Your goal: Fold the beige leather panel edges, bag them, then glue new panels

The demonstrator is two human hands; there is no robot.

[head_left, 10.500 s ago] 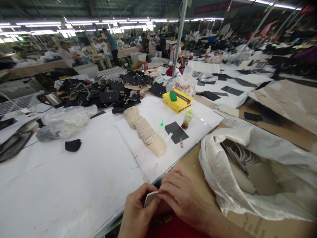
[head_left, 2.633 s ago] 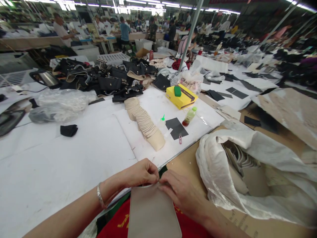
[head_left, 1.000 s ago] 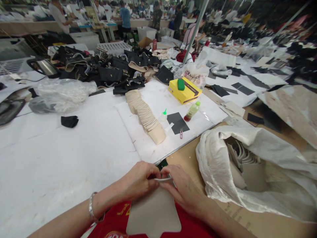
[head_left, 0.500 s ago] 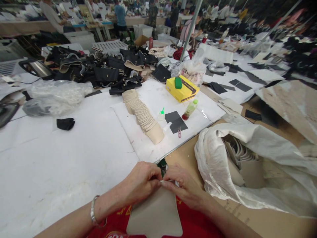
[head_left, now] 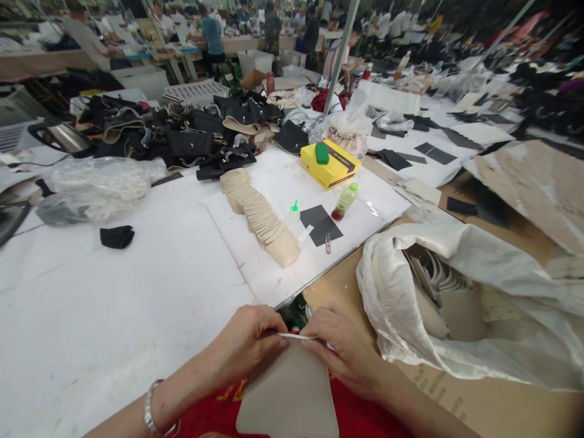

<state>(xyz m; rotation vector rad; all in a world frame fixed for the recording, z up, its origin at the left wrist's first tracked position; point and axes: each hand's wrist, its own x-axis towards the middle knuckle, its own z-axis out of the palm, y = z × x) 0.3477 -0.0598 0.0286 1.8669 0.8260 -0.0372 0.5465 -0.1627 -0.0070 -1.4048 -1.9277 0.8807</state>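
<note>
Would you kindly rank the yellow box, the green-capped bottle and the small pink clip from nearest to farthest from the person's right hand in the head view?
From the right hand, pinching the beige piece:
1. Small pink clip, just ahead, beside the black patch.
2. Green-capped bottle, farther back, to the right.
3. Yellow box, farthest, behind the bottle.

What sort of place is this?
Most likely a bag or leather-goods factory floor. A heap of black bag parts lies on the long white table, a fanned stack of beige cut pieces lies near it, and the left hand and right hand pinch a beige panel at its edge.
</note>
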